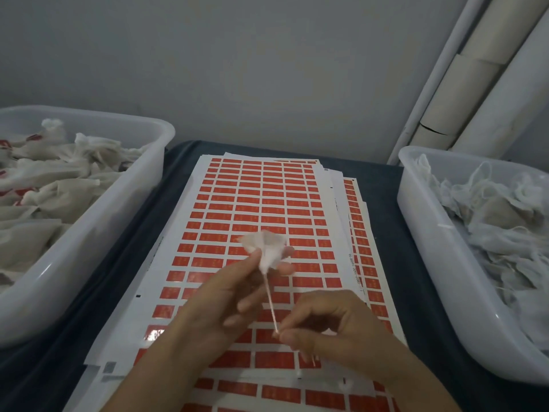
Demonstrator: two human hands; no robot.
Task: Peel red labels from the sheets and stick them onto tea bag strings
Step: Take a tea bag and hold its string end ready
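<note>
Now left hand (234, 295) grips tea bag (267, 248); right hand (323, 325) pinches string (271, 301) end, taut diagonal, label sheet (252, 203) directly below.

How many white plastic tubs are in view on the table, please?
2. One tub stands left of the label sheets, holding tea bags with red labels; the other tub stands right, holding unlabelled tea bags. Both are cut off by the frame.
</note>
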